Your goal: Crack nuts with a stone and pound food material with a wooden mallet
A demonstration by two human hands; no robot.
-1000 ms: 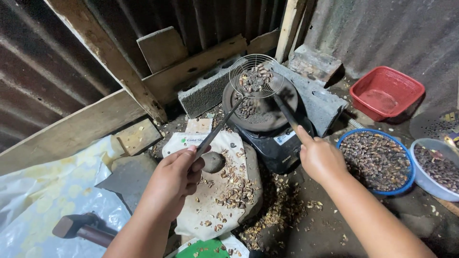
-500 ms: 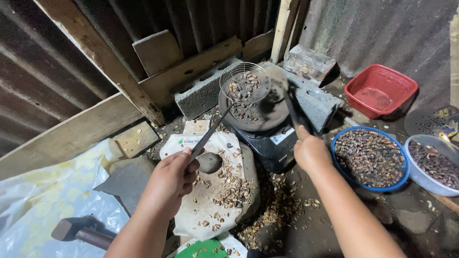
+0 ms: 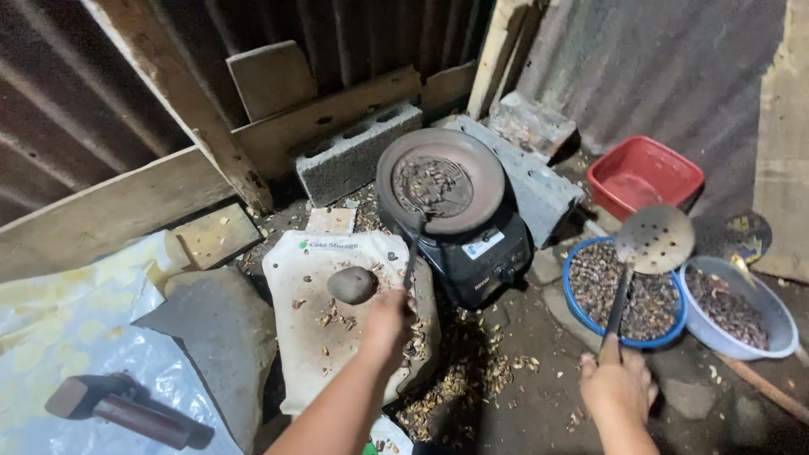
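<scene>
Head view: 2 hands, 2 long-handled tools over a small black cooker.
Left hand (image 3: 386, 318), at 6 o'clock of the cooker (image 3: 476, 253), fingers clamped on the handle of a wire strainer (image 3: 431, 187) resting in the round pan (image 3: 484, 168) with nut pieces. Right hand (image 3: 618, 386) at 5 o'clock, fingers closed on a perforated skimmer (image 3: 654, 238) held above the blue bowl (image 3: 583, 313) of nuts. Stone (image 3: 351, 285) lies on white sack (image 3: 316, 337).

My left hand (image 3: 387, 318) is stretched forward, fist closed around a thin handle. My right hand (image 3: 618, 389) sits lower, nearer my body, fingers wrapped on another handle.
</scene>
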